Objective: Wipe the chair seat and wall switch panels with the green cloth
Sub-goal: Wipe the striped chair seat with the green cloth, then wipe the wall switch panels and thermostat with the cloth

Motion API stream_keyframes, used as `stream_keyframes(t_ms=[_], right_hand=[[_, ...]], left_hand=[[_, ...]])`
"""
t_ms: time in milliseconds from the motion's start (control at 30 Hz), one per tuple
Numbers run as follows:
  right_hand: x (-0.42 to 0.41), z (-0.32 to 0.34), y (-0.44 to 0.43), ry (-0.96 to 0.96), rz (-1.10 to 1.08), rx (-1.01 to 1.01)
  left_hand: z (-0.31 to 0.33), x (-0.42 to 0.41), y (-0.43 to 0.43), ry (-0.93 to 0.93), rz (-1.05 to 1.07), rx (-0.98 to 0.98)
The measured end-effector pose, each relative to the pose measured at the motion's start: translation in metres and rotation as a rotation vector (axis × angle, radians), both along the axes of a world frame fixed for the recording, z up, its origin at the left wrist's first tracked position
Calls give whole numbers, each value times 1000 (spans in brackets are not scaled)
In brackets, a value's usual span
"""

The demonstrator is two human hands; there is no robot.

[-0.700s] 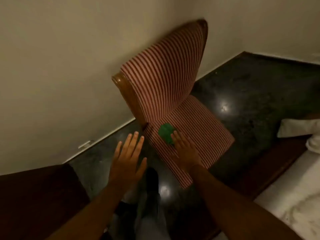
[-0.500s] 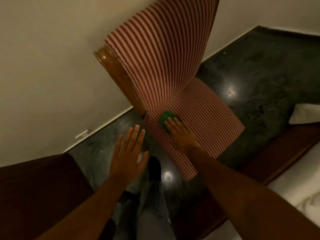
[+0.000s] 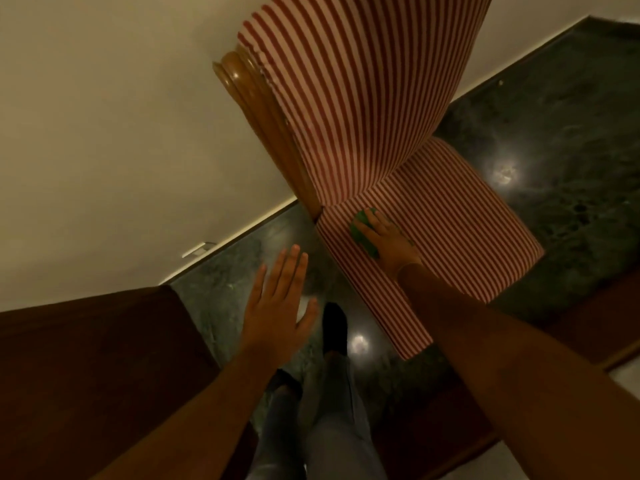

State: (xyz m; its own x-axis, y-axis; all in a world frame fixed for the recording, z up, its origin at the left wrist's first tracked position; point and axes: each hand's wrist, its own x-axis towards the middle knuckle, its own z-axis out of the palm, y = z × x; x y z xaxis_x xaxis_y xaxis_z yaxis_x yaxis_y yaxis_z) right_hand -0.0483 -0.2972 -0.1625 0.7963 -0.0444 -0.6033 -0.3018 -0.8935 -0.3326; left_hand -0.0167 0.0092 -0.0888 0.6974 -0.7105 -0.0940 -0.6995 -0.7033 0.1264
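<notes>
At the seat's rear corner, right hand (image 3: 389,239) presses green cloth (image 3: 360,233) onto striped chair seat (image 3: 457,233), fingers (image 3: 376,219) straight, closer to the backrest (image 3: 363,98) than before; left hand (image 3: 277,306) still hovers spread, holding nothing, over dark floor (image 3: 571,150); shoe (image 3: 334,329) beneath it.

— Where's the green cloth (image 3: 360,232) from where you stand?

— On the chair seat (image 3: 450,237), bunched small, near the back corner on the wall side, just in front of where the backrest (image 3: 363,98) rises. The right hand (image 3: 388,239) lies flat on it with its fingers straight, so only a green rim shows past the fingertips and along one side of the hand.

— And the seat itself?

— Padded, with narrow red and white stripes, the same fabric as the backrest.
</notes>
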Motion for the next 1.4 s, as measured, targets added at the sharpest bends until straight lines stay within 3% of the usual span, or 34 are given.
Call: stream_keyframes(t_ms=[333, 533, 700, 933, 1200, 1400], right_hand=[[-22, 61, 41, -57, -55, -126], [-27, 139, 68, -298, -264, 24], [-9, 215, 105, -570, -187, 33], [58, 330, 188, -1059, -67, 250], [127, 427, 272, -1163, 102, 350], [154, 458, 309, -1176, 169, 287]], left_hand=[[50, 21, 13, -39, 73, 58], [115, 31, 22, -90, 188, -25], [192, 42, 55, -213, 341, -68], [290, 81, 129, -399, 550, -148], [356, 118, 193, -582, 683, -233], [385, 134, 230, -691, 698, -269]])
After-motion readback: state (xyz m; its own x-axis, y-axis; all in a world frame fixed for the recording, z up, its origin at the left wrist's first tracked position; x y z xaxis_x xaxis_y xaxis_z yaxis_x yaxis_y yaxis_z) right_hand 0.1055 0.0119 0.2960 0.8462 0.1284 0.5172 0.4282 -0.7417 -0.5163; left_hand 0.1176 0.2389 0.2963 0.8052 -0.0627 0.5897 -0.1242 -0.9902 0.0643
